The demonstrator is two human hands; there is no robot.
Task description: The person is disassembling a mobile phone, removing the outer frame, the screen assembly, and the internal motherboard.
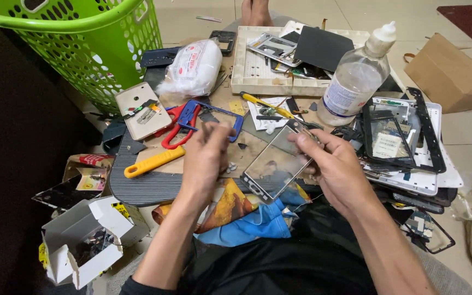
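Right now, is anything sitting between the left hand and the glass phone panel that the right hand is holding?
Nothing visible does. The left hand hovers just left of the glass panel gripped by the right hand, with only open space over the board between them.

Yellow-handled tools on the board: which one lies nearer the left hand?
The thick yellow-handled tool, lying just beside the left hand. The slimmer yellow-handled screwdriver lies farther up the board, below the white tray.
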